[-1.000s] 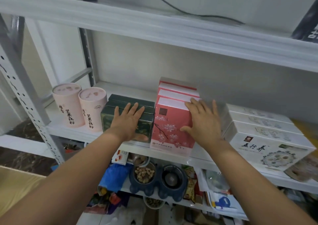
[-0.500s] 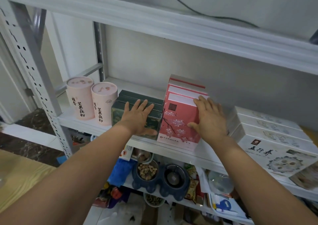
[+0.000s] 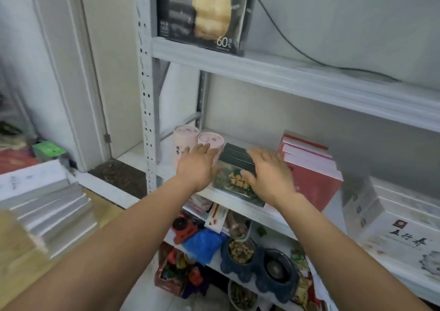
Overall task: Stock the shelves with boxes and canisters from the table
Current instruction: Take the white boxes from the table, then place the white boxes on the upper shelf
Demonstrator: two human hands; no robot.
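Observation:
On the middle shelf (image 3: 240,204) stand two pink canisters (image 3: 184,138), a row of dark green boxes (image 3: 234,167), several red-and-pink boxes (image 3: 312,167) and white boxes (image 3: 400,229). My left hand (image 3: 198,167) is open with straight fingers, in front of the right canister and the green boxes' left edge. My right hand (image 3: 269,176) is open too, fingers spread over the green boxes' right side, next to the red boxes. Neither hand holds anything. A stack of white boxes (image 3: 45,206) lies on the wooden table (image 3: 14,263) at the lower left.
A black snack box (image 3: 202,13) stands on the top shelf, with a cable behind it. The lower shelf holds pet bowls (image 3: 259,260), a blue bag (image 3: 204,241) and packets. A perforated shelf post (image 3: 145,96) rises at the left. Beyond it is a door frame.
Both hands have come off the green and red boxes and shifted left, still open. The view has swung left and up, bringing in the table's white boxes and the top shelf.

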